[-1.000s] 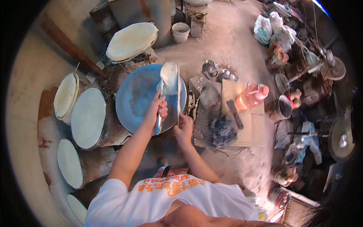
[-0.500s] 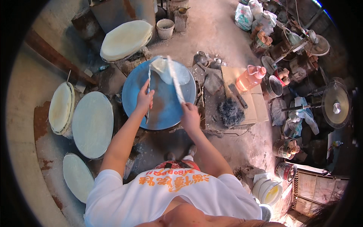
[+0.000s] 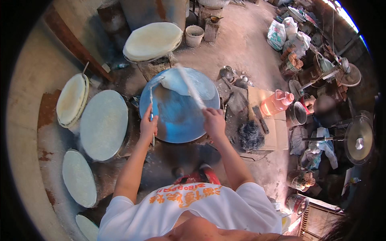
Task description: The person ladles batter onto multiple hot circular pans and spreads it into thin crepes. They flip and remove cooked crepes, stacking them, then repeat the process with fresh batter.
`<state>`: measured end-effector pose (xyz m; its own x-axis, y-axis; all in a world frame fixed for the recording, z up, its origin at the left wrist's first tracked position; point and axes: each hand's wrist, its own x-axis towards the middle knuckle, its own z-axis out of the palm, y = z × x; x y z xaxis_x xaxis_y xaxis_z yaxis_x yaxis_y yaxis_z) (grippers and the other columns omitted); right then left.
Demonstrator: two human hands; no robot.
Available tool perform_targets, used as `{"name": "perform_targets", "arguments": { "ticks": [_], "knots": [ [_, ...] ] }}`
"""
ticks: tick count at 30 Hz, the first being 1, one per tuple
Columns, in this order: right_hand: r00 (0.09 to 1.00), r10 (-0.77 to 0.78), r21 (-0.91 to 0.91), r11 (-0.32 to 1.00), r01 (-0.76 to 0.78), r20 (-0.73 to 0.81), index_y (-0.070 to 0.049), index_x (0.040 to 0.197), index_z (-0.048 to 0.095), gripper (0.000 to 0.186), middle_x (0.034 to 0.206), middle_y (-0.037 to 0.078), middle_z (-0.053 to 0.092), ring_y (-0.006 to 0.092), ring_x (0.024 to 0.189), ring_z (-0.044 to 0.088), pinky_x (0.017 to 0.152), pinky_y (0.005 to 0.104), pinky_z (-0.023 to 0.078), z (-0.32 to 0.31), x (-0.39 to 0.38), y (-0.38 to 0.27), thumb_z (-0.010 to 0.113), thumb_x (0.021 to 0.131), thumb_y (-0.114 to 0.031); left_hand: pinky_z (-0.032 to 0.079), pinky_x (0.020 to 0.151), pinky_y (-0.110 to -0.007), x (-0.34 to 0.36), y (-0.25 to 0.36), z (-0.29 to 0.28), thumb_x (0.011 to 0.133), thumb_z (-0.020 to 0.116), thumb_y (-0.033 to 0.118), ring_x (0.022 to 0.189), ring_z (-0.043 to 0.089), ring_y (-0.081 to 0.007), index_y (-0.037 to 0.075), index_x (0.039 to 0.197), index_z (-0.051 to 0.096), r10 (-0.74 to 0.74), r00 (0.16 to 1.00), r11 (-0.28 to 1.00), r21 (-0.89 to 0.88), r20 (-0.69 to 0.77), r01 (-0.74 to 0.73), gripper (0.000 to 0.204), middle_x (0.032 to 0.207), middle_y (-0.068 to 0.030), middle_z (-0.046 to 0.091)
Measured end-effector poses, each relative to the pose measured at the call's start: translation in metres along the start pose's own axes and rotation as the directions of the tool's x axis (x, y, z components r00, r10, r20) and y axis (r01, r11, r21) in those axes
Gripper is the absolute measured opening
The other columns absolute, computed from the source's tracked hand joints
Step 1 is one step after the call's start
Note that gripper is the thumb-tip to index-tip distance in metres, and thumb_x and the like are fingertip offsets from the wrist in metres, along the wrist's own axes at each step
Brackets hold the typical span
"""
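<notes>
In front of me lies a round, dark blue-grey griddle (image 3: 177, 128). A pale patch of batter (image 3: 177, 83) covers its far part, thin and translucent toward the right. My left hand (image 3: 148, 127), at the griddle's near left edge, is closed around a thin long-handled tool (image 3: 151, 96) whose bent pale head touches or hangs just over the batter's left end. My right hand (image 3: 214, 122), by the near right edge, grips a long flat pale stick (image 3: 189, 85). This stick slants across the batter to the far rim and is blurred by motion.
Stacks of round pale flatbreads (image 3: 152, 42) stand beyond the griddle and at left (image 3: 71, 100). Large pale discs (image 3: 103, 124) lie nearer on the left. To the right, cardboard (image 3: 277, 134) bears a dark brush (image 3: 251, 135) and a pink-orange jug (image 3: 275, 103). A white bucket (image 3: 194, 37) stands farther back.
The view has shifted. My left hand has drawn back toward the griddle's near left edge, while my right hand keeps nearly the same place beside it. The batter patch looks slightly wider.
</notes>
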<state>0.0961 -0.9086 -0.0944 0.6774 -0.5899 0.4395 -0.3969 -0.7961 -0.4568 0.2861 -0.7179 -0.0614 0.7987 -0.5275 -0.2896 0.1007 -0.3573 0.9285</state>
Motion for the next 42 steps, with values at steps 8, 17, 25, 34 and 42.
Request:
{"name": "perform_targets", "arguments": {
  "ticks": [8, 17, 25, 34, 42],
  "knots": [
    [0.95, -0.182, 0.121, 0.98, 0.156, 0.254, -0.009, 0.105, 0.064, 0.033, 0.102, 0.007, 0.061, 0.0314, 0.093, 0.055, 0.079, 0.0392, 0.048, 0.018, 0.052, 0.033, 0.052, 0.075, -0.002, 0.032, 0.033, -0.025, -0.041, -0.002, 0.043, 0.091, 0.05, 0.003, 0.036, 0.034, -0.0076, 0.02, 0.142, 0.035, -0.066, 0.975, 0.991, -0.131, -0.211, 0.039, 0.056, 0.06, 0.0006, 0.042],
    [0.935, -0.292, 0.236, 0.941, 0.243, 0.203, -0.008, 0.098, 0.068, 0.031, 0.096, 0.005, 0.064, 0.0279, 0.091, 0.055, 0.077, 0.0368, 0.05, -0.019, 0.066, 0.087, 0.056, 0.071, -0.003, 0.031, 0.032, -0.025, -0.114, 0.016, 0.076, 0.09, 0.05, 0.001, 0.036, 0.035, -0.007, 0.017, 0.143, 0.034, -0.151, 0.883, 0.977, -0.205, -0.444, 0.064, 0.057, 0.059, 0.0012, 0.042],
    [0.865, -0.429, 0.337, 0.88, 0.335, 0.26, -0.009, 0.1, 0.067, 0.039, 0.099, 0.004, 0.064, 0.0293, 0.088, 0.055, 0.076, 0.0368, 0.05, -0.011, 0.06, 0.081, 0.054, 0.065, 0.002, 0.03, 0.032, -0.025, -0.123, 0.02, 0.096, 0.09, 0.05, 0.001, 0.036, 0.035, -0.0064, 0.018, 0.143, 0.033, -0.145, 0.86, 0.957, -0.289, -0.489, -0.003, 0.058, 0.058, 0.0003, 0.044],
    [0.668, -0.61, 0.578, 0.752, 0.317, 0.427, -0.007, 0.098, 0.068, 0.032, 0.102, 0.008, 0.065, 0.0311, 0.096, 0.055, 0.084, 0.0373, 0.048, 0.022, 0.098, 0.059, 0.057, 0.069, -0.002, 0.032, 0.033, -0.025, -0.146, 0.007, 0.095, 0.09, 0.052, 0.004, 0.037, 0.038, -0.0069, 0.021, 0.142, 0.037, -0.18, 0.841, 0.983, -0.126, -0.51, 0.134, 0.057, 0.06, 0.0011, 0.046],
    [0.682, -0.665, 0.526, 0.714, 0.462, 0.304, -0.009, 0.096, 0.07, 0.027, 0.102, 0.008, 0.066, 0.0293, 0.092, 0.062, 0.085, 0.0376, 0.049, 0.05, 0.178, 0.085, 0.057, 0.073, -0.002, 0.032, 0.034, -0.026, -0.156, -0.001, 0.1, 0.09, 0.056, 0.008, 0.038, 0.038, -0.0067, 0.025, 0.141, 0.038, -0.227, 0.868, 0.967, 0.003, -0.441, 0.254, 0.057, 0.058, 0.0012, 0.044]
  ]
}}
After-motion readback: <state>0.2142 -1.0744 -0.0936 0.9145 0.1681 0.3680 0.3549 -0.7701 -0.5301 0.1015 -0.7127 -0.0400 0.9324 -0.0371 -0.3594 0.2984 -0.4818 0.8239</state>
